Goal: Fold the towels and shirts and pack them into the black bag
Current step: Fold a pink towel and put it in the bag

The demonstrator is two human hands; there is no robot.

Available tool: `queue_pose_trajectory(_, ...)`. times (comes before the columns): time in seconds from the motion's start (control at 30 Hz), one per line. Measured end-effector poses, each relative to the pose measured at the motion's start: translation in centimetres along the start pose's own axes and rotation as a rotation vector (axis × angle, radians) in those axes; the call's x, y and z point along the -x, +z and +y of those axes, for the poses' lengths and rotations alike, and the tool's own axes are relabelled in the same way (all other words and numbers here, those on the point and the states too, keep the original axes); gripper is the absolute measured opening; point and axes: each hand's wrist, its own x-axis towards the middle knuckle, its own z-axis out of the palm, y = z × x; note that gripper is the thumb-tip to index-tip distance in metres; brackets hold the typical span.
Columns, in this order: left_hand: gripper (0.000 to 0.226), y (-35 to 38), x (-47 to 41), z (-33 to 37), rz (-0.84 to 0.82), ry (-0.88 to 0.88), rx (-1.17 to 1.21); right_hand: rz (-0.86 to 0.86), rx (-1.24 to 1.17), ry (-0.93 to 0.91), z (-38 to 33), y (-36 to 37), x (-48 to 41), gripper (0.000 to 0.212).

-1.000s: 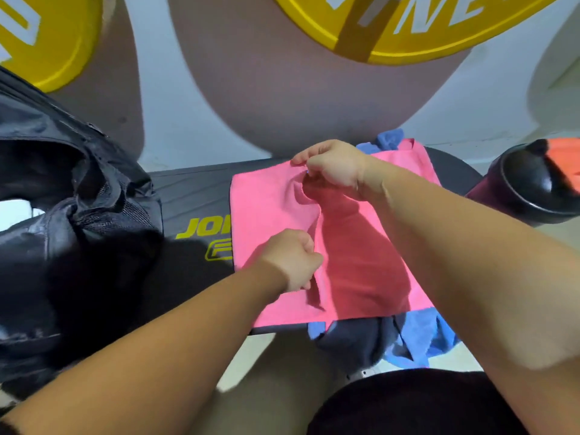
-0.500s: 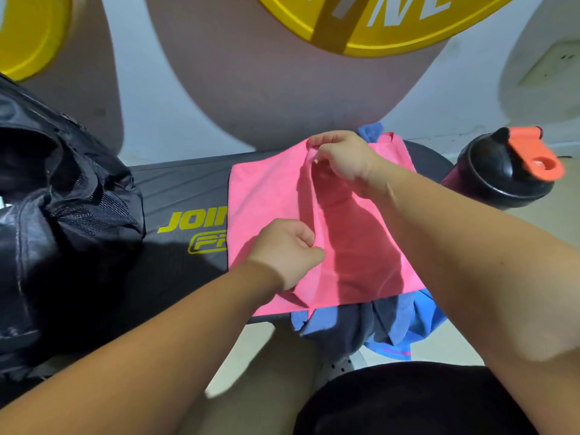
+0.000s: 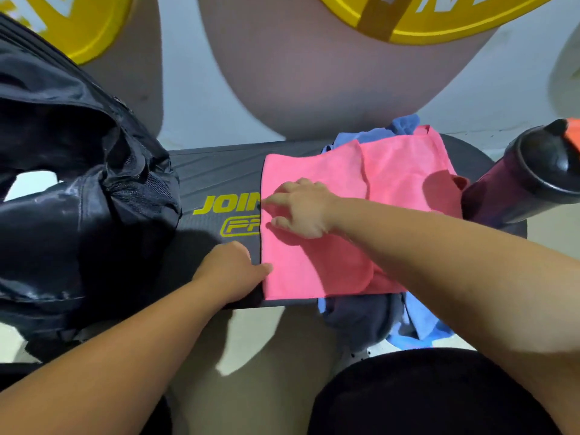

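pressing pink towel (image 3: 326,180) flat, right hand (image 3: 301,211); left hand (image 3: 229,271) pinches edge.

Towel (image 3: 317,274): the raised ridge down its middle is gone; the lifted part now lies flat, folded over toward 9 o'clock, with a layer edge running from 12 to 6 o'clock.
Right hand (image 3: 301,211): no longer pinches the fold at the towel's 12 o'clock edge; it now rests on the 9 o'clock side, fingers spread and straight.
Left hand (image 3: 230,271): has let go of the fold near the centre; it now sits at the 7 o'clock corner, thumb tip touching the edge; whether it pinches is unclear.
Blue cloth (image 3: 376,136): more of it shows at the towel's 12 o'clock edge.
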Motion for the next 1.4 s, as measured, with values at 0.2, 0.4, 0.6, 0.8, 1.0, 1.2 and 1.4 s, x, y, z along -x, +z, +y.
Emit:
queue_pose_trajectory(0.2, 0.045, 1.7, 0.2, -0.2, -0.06, 0.059, 0.024, -0.048, 0.013, 0.058, -1.9, 0.4, -1.6, 0.052)
queue_pose_trajectory(0.4, 0.037, 1.0, -0.2, -0.8, -0.075, 0.133, -0.001, -0.012, 0.016, 0.204, -3.4, 0.4, -3.5, 0.065)
queue_pose_trajectory(0.6, 0.026, -1.7, 0.2, -3.5, -0.042, 0.045, -0.023, 0.074, -0.224, 0.139, -5.1, -0.1, -5.3, 0.079)
queue_pose_trajectory(0.8, 0.012, -4.1, 1.4, -6.5, 0.003, -0.065, -0.241, 0.115, -0.409, -0.1, -8.9, 0.2, -7.4, 0.082)
queue_pose_trajectory(1.0, 0.029, -4.3, 2.6, -6.3, -0.009, -0.007, -0.576, 0.01, -0.373, -0.277, -10.7, 1.0, -7.5, 0.064)
queue_pose_trajectory(1.2, 0.018, -3.5, 2.0, -2.8, 0.065, 0.24, -0.282, 0.137, -0.26, -0.127, -4.4, 0.0, -5.3, 0.051)
queue_pose_trajectory(1.4, 0.039, 0.0, 0.5, 1.6, -0.012, 0.218, 0.135, 0.264, -0.178, 0.007, 2.3, 0.1, -1.0, 0.042)
